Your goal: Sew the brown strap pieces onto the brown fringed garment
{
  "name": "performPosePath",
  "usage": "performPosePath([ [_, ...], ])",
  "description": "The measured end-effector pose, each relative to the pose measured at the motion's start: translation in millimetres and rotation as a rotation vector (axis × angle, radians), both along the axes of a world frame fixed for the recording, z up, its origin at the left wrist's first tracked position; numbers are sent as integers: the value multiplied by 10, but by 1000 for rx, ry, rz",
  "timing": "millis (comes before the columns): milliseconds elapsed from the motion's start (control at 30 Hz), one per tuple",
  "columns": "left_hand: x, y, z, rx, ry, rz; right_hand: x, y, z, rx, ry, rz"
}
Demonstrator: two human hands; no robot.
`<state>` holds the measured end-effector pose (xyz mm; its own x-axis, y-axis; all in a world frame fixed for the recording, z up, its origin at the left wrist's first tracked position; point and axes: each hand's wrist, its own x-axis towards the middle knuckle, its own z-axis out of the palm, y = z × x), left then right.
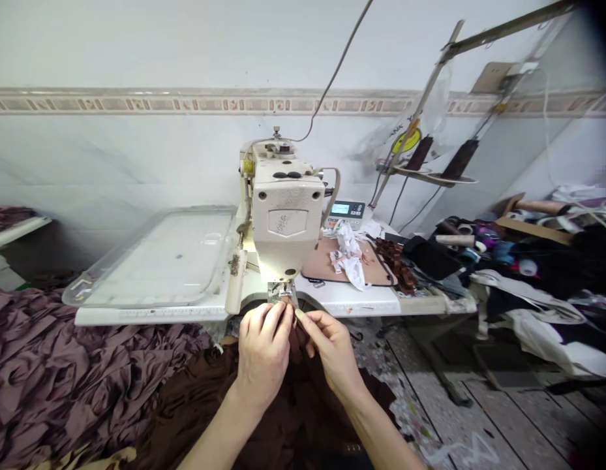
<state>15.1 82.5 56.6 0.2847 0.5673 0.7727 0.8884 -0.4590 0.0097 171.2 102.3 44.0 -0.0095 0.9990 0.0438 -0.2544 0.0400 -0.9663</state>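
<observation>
A cream sewing machine (287,215) stands in front of me, its lamp lighting the presser foot (284,287). Just before the foot, my left hand (266,346) lies with its fingers closed together on brown fabric (296,343). My right hand (329,339) pinches the edge of the same fabric between thumb and fingers, close beside the left fingertips. From the hands, the cloth runs down into a large dark brown heap (199,391) below the table edge. The needle tip is too small to make out.
A clear plastic lid (166,254) covers the table's left side. Right of the machine are a tan board (327,261) with white scraps (349,254), a control panel (344,212) and a thread stand (424,171). Mauve fabric (62,378) is piled at left; rolls and cloth (522,261) crowd the right.
</observation>
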Motion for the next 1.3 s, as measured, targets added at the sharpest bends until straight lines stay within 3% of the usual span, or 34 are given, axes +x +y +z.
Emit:
performPosePath([
  [233,46,9,-37,8,-32,-3,-12,16,-84,-44,45,6],
  [367,-5,1,-35,-66,-145,-75,7,9,-167,-82,50,-6],
  [467,-81,-42,-3,-146,-262,-146,30,-58,-192,-46,-53,-96],
  [600,-175,-145,58,-223,-415,-142,0,-236,-186,74,-179,-237],
  [800,-193,-155,44,-540,-955,-113,-131,-345,-172,40,-142,22],
  [967,-180,2,-4,-841,-1271,-246,-143,-243,-46,-35,-17,127],
  [1100,-160,7,-9,-933,-1288,-285,-57,-163,136,-1,2,81],
  [1300,-165,-306,8,-1006,-1178,-359,253,-108,408,232,-283,-22],
])
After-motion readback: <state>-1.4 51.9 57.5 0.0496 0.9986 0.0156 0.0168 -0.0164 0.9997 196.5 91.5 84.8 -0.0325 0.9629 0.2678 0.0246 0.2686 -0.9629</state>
